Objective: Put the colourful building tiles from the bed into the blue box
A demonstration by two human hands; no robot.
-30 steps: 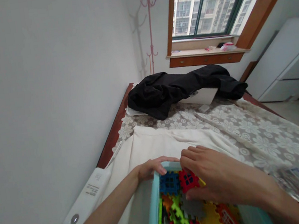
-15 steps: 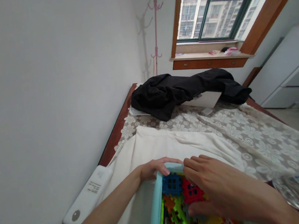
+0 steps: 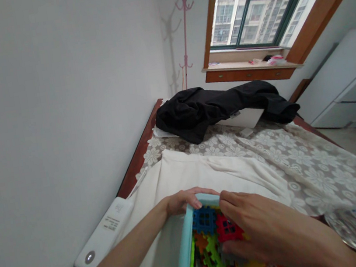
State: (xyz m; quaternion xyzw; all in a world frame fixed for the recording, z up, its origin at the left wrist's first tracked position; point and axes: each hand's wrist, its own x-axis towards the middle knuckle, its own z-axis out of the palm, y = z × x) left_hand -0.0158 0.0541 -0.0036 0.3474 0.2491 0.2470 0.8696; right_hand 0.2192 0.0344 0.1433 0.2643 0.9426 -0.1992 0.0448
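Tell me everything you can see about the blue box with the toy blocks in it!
The box is light blue and looks like plastic, with smooth thin walls and a rounded rim. It stands open on the white cloth, cut off by the picture's bottom edge. Bright blocks fill it: blue, red, green, orange, yellow. The left hand grips its far corner, fingers over the rim. The right hand reaches inside, touching a red block.

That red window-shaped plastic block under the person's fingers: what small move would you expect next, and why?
Probably lifting the red window-shaped plastic block clear of the light blue plastic bin. The right hand has fingers above and thumb below it, while the left hand grips the bin's far corner, seemingly steadying it.
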